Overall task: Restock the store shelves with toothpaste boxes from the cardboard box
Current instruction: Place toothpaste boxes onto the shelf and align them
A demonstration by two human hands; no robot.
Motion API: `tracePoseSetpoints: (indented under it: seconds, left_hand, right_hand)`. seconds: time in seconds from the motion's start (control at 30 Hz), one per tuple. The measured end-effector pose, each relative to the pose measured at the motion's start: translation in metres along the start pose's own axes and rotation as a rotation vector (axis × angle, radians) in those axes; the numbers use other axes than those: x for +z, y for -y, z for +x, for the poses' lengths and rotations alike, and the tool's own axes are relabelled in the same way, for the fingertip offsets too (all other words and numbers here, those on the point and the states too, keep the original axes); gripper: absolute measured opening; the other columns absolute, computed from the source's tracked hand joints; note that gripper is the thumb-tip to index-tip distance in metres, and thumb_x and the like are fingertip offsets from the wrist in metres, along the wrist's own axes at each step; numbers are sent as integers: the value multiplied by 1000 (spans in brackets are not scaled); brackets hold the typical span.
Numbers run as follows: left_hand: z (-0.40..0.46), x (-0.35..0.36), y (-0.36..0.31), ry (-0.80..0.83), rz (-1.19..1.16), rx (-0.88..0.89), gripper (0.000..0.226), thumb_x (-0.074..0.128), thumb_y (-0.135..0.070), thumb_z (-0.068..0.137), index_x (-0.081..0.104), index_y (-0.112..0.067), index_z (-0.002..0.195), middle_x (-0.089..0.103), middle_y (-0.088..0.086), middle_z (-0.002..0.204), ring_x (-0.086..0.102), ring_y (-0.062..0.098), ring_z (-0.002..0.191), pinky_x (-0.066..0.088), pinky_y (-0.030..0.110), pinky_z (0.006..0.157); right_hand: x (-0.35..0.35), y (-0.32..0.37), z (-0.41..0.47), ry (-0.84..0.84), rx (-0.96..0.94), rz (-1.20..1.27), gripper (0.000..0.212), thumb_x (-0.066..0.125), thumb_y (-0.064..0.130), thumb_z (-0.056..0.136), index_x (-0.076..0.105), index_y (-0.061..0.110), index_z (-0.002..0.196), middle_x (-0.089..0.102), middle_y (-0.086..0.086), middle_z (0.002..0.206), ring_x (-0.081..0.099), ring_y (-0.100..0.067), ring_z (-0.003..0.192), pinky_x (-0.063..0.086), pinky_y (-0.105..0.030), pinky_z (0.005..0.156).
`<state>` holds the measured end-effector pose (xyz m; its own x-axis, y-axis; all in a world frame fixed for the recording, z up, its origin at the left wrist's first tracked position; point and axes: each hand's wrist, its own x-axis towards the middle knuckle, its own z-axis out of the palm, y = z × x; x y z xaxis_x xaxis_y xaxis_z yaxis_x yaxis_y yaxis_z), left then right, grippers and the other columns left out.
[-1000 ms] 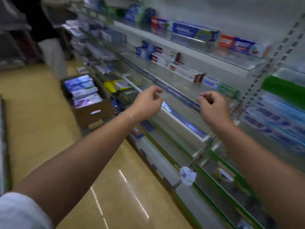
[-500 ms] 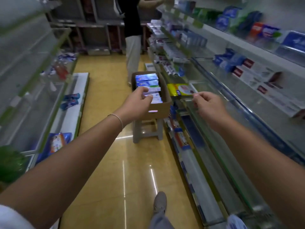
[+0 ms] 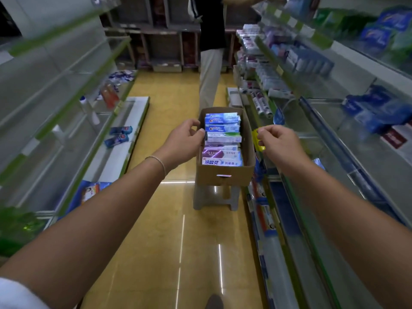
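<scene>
Reaching toward the cardboard box (image 3: 225, 175) is the step in hand, and it is judged to be only begun, as no toothpaste box has been taken yet. On the far left, mostly bare glass shelves (image 3: 66, 90) are seen, with two blue packets lying on the low ledge. Nearer the middle, the left hand (image 3: 185, 139) is held at the left wall of the cardboard box, its fingers loosely curled and its thumb beside the end of a green-and-white toothpaste box (image 3: 224, 137); nothing is gripped, and whether the thumb touches that box cannot be told. The cardboard box is set on a pale stool (image 3: 214, 197) in the aisle, and it is filled with toothpaste boxes stacked flat, label up. To the right of it, the right hand (image 3: 278, 143) is held just outside the right wall, fingers curled, with nothing seen in it. Further right, the store shelves (image 3: 334, 121) to be restocked are seen, partly stocked. For a clean pick, one box should be pinched by both short ends and lifted straight up, so that its neighbours are not dragged along. A person stands beyond the box.
</scene>
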<state>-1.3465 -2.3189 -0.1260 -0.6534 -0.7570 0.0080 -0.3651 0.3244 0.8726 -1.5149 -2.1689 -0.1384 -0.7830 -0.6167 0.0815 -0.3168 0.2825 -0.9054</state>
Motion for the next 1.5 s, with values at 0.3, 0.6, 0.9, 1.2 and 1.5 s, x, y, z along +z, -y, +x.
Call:
tracePoseSetpoints:
  seconds: [0.3, 0.6, 0.9, 1.2, 1.5]
  left_hand:
    - [71, 18, 14, -7, 19, -30, 34, 46, -31, 102, 46, -19, 134, 58, -8, 94, 60, 1, 78, 54, 21, 60]
    - [160, 30, 60, 77, -39, -68, 35, 48, -34, 100, 47, -20, 133, 58, -11, 98, 60, 3, 86, 53, 23, 65]
    - [299, 38, 97, 250, -43, -126, 32, 49, -30, 101, 46, -16, 130, 59, -9, 89, 62, 3, 72, 52, 22, 56]
    - [392, 46, 133, 370, 30, -180, 41, 49, -31, 101, 44, -13, 137, 54, -13, 90, 56, 0, 74, 42, 10, 50]
    - [432, 81, 162, 382, 2, -273, 36, 49, -28, 101, 44, -13, 133, 56, -13, 95, 53, -5, 73, 44, 9, 52]
  right_hand:
    - [11, -20, 77, 30, 39, 11, 16, 54, 27, 99, 68, 18, 101, 67, 8, 88, 63, -4, 83, 53, -27, 67]
    - [53, -62, 157, 24, 124, -31, 17, 56, 26, 97, 69, 16, 102, 71, 2, 93, 67, -13, 90, 59, -42, 80]
    - [98, -90, 257, -44, 254, -46, 10, 58, 27, 96, 68, 25, 100, 71, 3, 97, 67, -14, 95, 58, -46, 84]
    - [140, -112, 313, -104, 382, 3, 12, 62, 19, 95, 65, 28, 87, 70, 4, 90, 65, -13, 88, 54, -35, 79]
    - [148, -150, 347, -85, 463, 46, 13, 61, 17, 95, 66, 26, 87, 69, 6, 81, 63, -11, 75, 50, -30, 67]
